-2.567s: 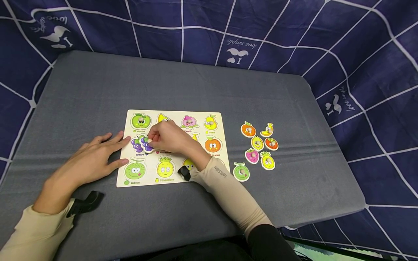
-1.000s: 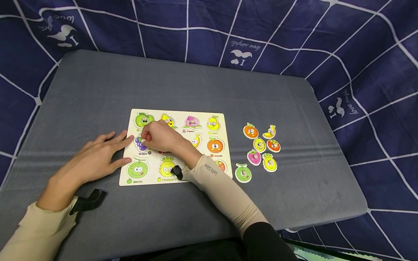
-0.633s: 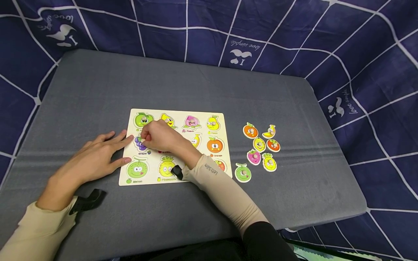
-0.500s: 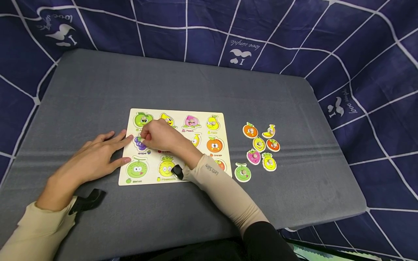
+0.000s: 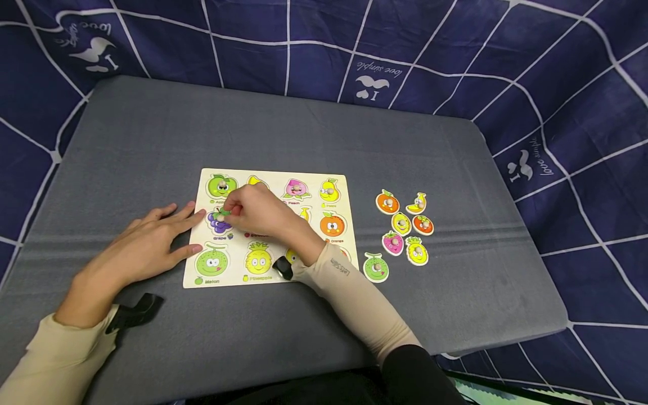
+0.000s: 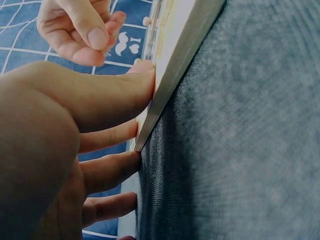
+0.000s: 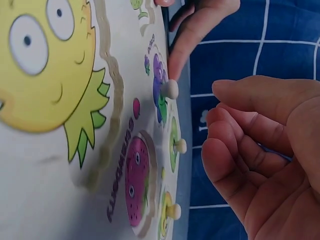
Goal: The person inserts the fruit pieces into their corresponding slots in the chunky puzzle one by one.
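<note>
A wooden fruit puzzle board point(image 5: 314, 188) lies on the grey table. The grape piece point(image 5: 217, 226) sits over its printed grape spot at the left of the middle row, its knob point(image 7: 170, 90) free of fingers. Just right of that knob hovers my right hand point(image 5: 265, 211); in the right wrist view its loosely curled fingers point(image 7: 217, 157) hold nothing and stand apart from the board. My left hand point(image 5: 142, 247) rests at the board's left edge, fingers extended, with its thumb point(image 6: 117, 97) and fingertips touching the rim.
Right of the board lie several loose knobbed pieces, among them an orange point(image 5: 387, 202), banana point(image 5: 417, 203), strawberry point(image 5: 392, 243), pineapple point(image 5: 417, 252) and melon point(image 5: 376, 268). Apple point(image 5: 221, 185), peach point(image 5: 296, 189) and pear point(image 5: 330, 190) pieces sit in the top row.
My right hand brought the grape piece left onto its spot, held it there, then let go and drew slightly right, uncovering the knob. The left hand stays on the board's edge.
</note>
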Demonstrator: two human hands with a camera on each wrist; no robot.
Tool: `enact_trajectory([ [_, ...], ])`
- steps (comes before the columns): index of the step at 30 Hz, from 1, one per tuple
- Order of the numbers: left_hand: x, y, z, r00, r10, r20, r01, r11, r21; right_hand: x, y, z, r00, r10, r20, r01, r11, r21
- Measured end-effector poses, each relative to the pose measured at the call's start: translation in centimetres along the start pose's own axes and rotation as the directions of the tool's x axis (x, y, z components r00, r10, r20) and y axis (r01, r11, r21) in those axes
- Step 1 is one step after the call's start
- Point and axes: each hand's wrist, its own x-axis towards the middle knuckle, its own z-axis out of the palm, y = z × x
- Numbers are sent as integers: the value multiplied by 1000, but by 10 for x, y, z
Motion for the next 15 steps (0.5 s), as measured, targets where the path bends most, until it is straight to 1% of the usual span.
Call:
enact_trajectory([
  [6,0,1,0,1000,-8,4,8,1000,-1,-8,5,-5,1000,-9,-28,9,1000,24],
  [15,1,2,0,1000,-19,15,19,1000,-8,-17,10,-11,998,25,-52,-22,999,46],
])
